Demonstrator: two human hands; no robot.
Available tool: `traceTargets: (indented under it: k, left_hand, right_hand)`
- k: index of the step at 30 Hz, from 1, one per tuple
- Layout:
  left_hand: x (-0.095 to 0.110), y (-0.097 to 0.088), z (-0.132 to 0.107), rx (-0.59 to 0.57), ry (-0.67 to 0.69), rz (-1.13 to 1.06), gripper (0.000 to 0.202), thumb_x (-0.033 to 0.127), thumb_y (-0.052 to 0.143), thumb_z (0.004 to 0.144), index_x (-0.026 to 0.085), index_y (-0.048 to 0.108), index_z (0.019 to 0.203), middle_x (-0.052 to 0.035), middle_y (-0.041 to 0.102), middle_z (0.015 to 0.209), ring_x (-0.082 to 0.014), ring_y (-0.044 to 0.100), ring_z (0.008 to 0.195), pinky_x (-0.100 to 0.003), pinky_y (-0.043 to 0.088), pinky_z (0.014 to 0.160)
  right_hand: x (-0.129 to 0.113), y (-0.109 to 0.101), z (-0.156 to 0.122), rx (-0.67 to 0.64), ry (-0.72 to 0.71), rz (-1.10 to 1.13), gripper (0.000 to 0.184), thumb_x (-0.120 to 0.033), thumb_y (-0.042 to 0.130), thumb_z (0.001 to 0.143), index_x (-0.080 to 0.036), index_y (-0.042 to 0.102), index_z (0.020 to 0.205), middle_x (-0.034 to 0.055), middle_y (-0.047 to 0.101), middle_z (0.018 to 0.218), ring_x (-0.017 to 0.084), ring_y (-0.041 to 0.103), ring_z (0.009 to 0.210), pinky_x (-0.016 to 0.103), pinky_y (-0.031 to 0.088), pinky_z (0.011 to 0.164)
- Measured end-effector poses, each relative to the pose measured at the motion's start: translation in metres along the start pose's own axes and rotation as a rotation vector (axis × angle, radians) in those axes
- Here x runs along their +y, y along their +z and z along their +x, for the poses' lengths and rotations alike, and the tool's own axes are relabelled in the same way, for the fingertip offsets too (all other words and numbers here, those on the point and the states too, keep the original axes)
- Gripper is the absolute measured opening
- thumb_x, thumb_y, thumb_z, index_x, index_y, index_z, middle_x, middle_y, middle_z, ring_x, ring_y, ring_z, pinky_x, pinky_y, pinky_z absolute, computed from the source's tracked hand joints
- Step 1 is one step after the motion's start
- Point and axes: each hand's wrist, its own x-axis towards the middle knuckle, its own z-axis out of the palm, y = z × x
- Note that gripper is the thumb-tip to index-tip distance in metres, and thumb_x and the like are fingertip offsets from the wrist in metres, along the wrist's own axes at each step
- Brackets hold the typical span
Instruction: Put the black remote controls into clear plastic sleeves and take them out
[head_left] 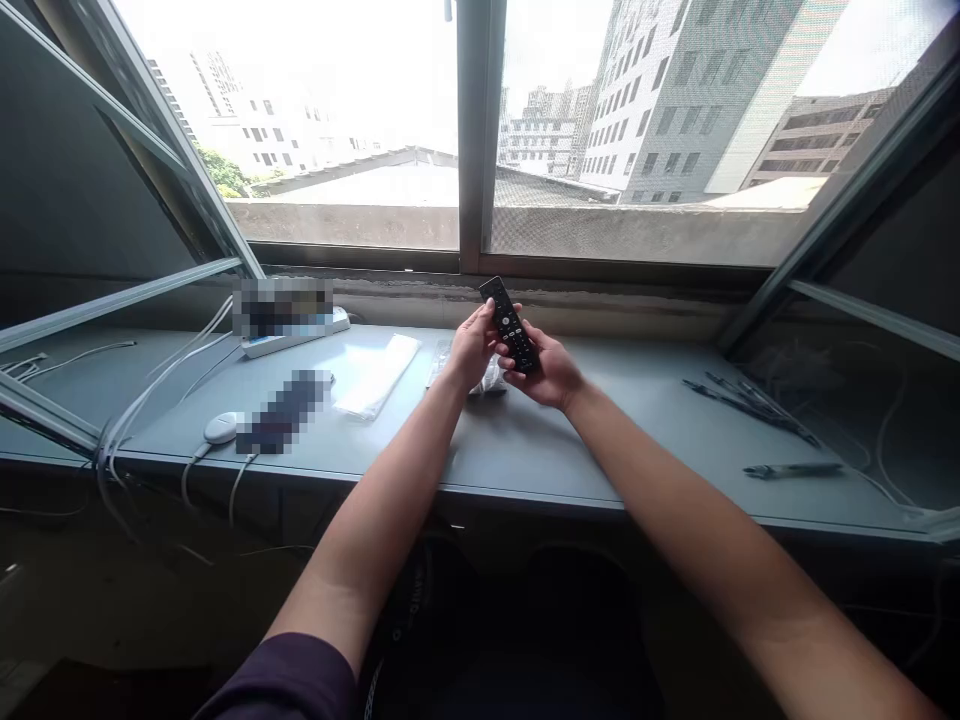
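Note:
A black remote control (509, 324) with small buttons is held up over the grey desk (525, 450), tilted with its top end towards the window. My right hand (551, 368) grips its lower end from below. My left hand (474, 345) wraps its fingers around the left side of the remote, thumb near the buttons. Under the hands lies a small clear plastic bag (491, 380) on the desk.
A flat white packet (377, 373) lies left of the hands. Further left are a white power strip (296, 335), a white mouse (220, 427) and several white cables (142, 400). Black pens (750, 405) lie at the right. The window frame (472, 140) stands behind.

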Motion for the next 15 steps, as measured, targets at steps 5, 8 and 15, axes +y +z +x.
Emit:
traceTargets:
  k: [5,8,15]
  left_hand:
    - [-0.002,0.003,0.001,-0.066,0.001,0.013,0.05,0.06,0.075,0.098,0.023,0.074,0.132,-0.0131,0.081,0.124,-0.0256,0.078,0.111,-0.031,0.06,0.087]
    - [-0.002,0.003,0.001,-0.057,0.001,0.011,0.049,0.056,0.077,0.097,0.025,0.073,0.134,-0.0122,0.08,0.129,-0.0274,0.076,0.12,-0.032,0.06,0.087]
    - [0.001,0.006,-0.001,0.021,0.001,-0.022,0.054,0.06,0.075,0.099,0.023,0.072,0.138,-0.0136,0.08,0.125,-0.0248,0.079,0.106,-0.027,0.063,0.075]
  right_hand:
    - [0.005,-0.002,0.001,0.187,-0.102,-0.16,0.01,-0.031,0.071,0.105,-0.022,0.069,0.11,-0.0003,0.069,0.086,0.012,0.065,0.064,0.018,0.048,0.044]
    - [0.013,-0.005,0.005,0.187,-0.109,-0.258,0.019,-0.037,0.075,0.104,-0.02,0.069,0.111,0.0037,0.074,0.093,0.015,0.069,0.063,0.022,0.052,0.042]
    - [0.022,-0.007,0.01,0.045,-0.164,-0.293,0.03,-0.044,0.08,0.1,-0.018,0.066,0.103,0.0045,0.073,0.086,0.014,0.066,0.058,0.02,0.039,0.036]
